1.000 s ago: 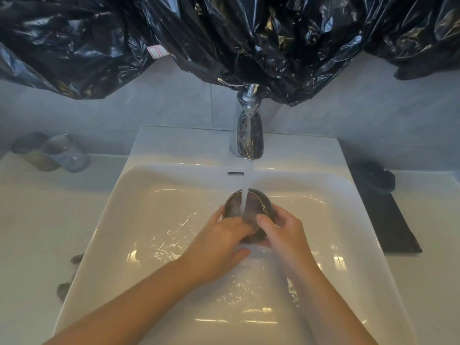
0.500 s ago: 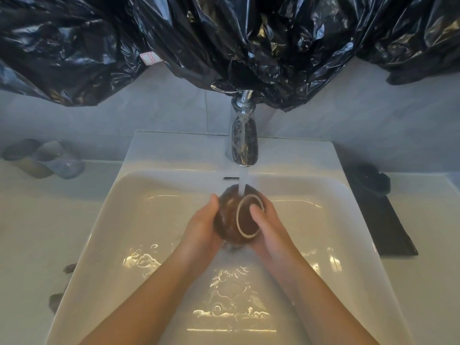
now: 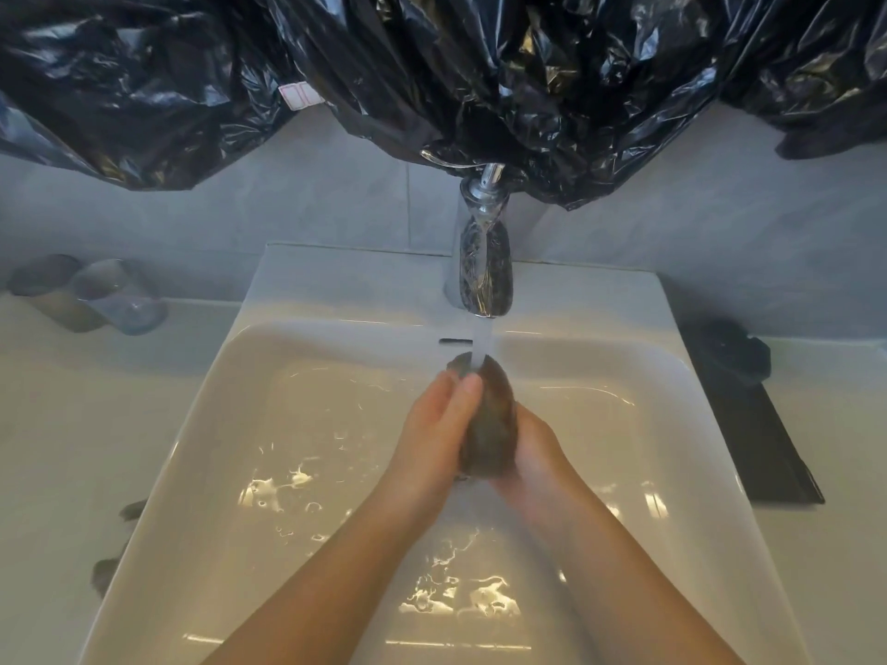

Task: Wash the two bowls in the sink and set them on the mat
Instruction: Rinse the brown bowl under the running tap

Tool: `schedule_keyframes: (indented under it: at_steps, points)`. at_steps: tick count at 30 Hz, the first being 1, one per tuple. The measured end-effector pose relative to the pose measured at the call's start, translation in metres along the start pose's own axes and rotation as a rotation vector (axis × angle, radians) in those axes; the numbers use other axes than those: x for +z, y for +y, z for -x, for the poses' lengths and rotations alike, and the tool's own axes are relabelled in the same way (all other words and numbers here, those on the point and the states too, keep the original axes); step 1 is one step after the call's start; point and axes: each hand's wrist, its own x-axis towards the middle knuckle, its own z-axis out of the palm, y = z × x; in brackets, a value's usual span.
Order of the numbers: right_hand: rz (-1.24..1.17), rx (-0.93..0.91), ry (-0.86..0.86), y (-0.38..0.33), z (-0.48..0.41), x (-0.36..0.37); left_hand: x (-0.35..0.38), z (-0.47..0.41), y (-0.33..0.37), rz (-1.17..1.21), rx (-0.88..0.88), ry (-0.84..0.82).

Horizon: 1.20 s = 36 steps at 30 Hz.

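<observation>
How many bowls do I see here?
2, probably: one bowl held by the left hand and right hand under the tap; a dim dark shape on the mat looks like the second.

Open room lies in the basin [image 3: 288, 448] at centre left of the frame. The faucet [image 3: 482, 261] overhangs upper centre, black plastic [image 3: 480, 64] hangs low across the top, and two cups [image 3: 96, 295] stand at far left.
</observation>
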Motion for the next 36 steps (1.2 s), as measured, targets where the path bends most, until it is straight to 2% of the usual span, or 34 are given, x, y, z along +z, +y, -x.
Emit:
schedule_keyframes:
  at_steps: [2, 4, 7, 9, 12, 14, 16, 18, 20, 24, 27, 31, 36]
  points:
    - [-0.009, 0.09, -0.046, -0.001, -0.002, -0.005, -0.002, 0.004, -0.004, -0.08, 0.072, -0.134]
    - [-0.01, 0.082, -0.063, 0.002, -0.004, -0.008, -0.002, 0.006, -0.006, -0.053, 0.076, -0.15]
    - [0.031, -0.008, -0.027, 0.007, -0.005, -0.004, 0.001, 0.0, -0.001, 0.225, -0.104, -0.033]
    - [0.059, -0.057, -0.024, 0.006, -0.004, -0.001, 0.0, -0.003, 0.0, 0.32, -0.201, -0.042]
    - [0.033, 0.027, -0.038, 0.001, -0.006, -0.004, -0.005, 0.002, -0.007, 0.039, -0.035, -0.157]
    - [0.039, 0.116, -0.086, 0.0, -0.005, -0.006, -0.004, 0.004, -0.012, -0.026, -0.003, -0.158]
    - [0.088, 0.106, -0.127, 0.004, -0.006, -0.01, 0.0, 0.003, -0.01, 0.101, -0.026, -0.051]
    - [0.181, 0.06, -0.128, 0.009, -0.003, -0.01, 0.001, -0.003, -0.004, 0.343, -0.146, 0.076]
    - [0.218, 0.028, -0.074, 0.011, -0.001, -0.01, -0.007, -0.011, -0.002, 0.548, -0.262, 0.125]
    - [0.071, 0.012, -0.002, 0.005, -0.004, -0.012, -0.018, -0.015, -0.004, 0.537, -0.297, 0.087]
    - [-0.059, 0.042, -0.034, 0.002, -0.001, -0.012, -0.019, -0.014, -0.005, 0.565, -0.22, 0.013]
    - [-0.207, 0.078, -0.034, -0.003, 0.001, -0.013, -0.023, -0.012, -0.007, 0.447, -0.151, -0.111]
    - [-0.409, 0.078, -0.039, -0.003, -0.001, -0.02, -0.024, -0.015, -0.011, 0.425, -0.201, -0.072]
